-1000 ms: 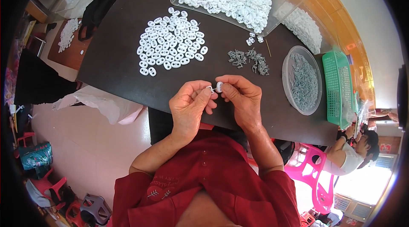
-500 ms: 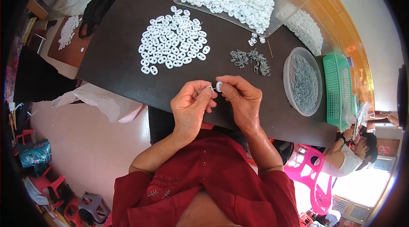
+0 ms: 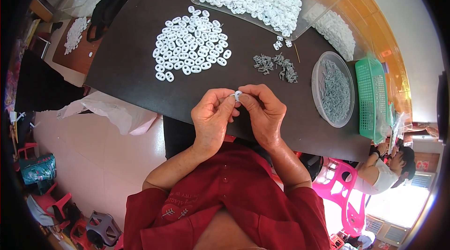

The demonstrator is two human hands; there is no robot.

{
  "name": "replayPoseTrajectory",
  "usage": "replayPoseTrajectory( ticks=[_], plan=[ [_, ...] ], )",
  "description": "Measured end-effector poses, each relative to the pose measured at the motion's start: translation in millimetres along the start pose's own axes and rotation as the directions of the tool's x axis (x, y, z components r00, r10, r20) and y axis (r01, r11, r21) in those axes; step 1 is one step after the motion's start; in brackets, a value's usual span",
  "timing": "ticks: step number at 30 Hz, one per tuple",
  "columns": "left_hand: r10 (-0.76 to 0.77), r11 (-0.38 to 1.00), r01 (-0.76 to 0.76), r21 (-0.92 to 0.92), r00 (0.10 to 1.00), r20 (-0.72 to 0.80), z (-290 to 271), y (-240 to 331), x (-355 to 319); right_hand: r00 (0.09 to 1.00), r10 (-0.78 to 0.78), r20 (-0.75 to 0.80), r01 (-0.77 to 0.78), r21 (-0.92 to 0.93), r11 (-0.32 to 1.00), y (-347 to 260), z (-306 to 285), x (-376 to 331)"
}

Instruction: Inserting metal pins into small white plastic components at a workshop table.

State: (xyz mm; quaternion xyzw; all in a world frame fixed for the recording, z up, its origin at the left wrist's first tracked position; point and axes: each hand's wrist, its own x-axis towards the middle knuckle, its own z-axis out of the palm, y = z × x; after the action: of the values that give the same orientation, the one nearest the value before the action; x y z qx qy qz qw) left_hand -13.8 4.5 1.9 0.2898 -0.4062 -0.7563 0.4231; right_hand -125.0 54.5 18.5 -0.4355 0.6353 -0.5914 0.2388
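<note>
Both my hands meet over the near edge of the dark table. Between the thumb and fingertips of my right hand (image 3: 268, 115) is a white oval plastic piece (image 3: 238, 95), turned partly edge-on. My left hand (image 3: 210, 117) is closed in a pinch on a small pale piece, mostly covered by its fingertips and touching or almost touching the oval piece. Beyond my hands to the left lies a pile of white two-holed oval pieces (image 3: 192, 56). Small grey pins (image 3: 285, 68) are heaped on the table to the right.
A clear bin (image 3: 234, 14) of small white parts stands at the back. A round tub (image 3: 316, 94) of grey pins and a green basket (image 3: 365, 123) are at the right. Several loose white parts (image 3: 280, 39) lie by the bin. A person (image 3: 382, 175) sits far right.
My hands have come slightly closer together. The gap between the white oval piece and my left fingertips has closed, and the oval piece has turned a little.
</note>
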Motion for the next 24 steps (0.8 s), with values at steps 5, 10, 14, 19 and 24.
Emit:
replayPoseTrajectory(
  ticks=[5, 10, 14, 19, 24],
  plan=[
    [0.02, 0.996, -0.022, 0.086, 0.999, 0.027, -2, 2, 3, 0.998, -0.067, 0.004, 0.067, -0.038, 0.997, 1, -3, 1],
    [-0.035, 0.99, 0.018, 0.14, 0.992, 0.123, -12, 7, 8, 0.999, -0.044, 0.017, 0.044, -0.026, 0.999, 0, -5, 1],
    [-0.089, 0.996, 0.086, 0.025, 0.988, 0.123, -11, 12, 8, 0.994, -0.105, 0.028, 0.106, -0.069, 0.992, 3, -2, 1],
    [-0.065, 0.996, 0.055, 0.073, 0.988, 0.143, -12, 13, 8, 0.995, -0.092, 0.039, 0.096, -0.117, 0.989, 0, -4, 1],
    [-0.069, 0.997, 0.062, 0.043, 0.98, 0.185, -14, 11, 8, 0.994, -0.075, 0.083, 0.084, -0.119, 0.989, -1, -8, 3]
  ],
)
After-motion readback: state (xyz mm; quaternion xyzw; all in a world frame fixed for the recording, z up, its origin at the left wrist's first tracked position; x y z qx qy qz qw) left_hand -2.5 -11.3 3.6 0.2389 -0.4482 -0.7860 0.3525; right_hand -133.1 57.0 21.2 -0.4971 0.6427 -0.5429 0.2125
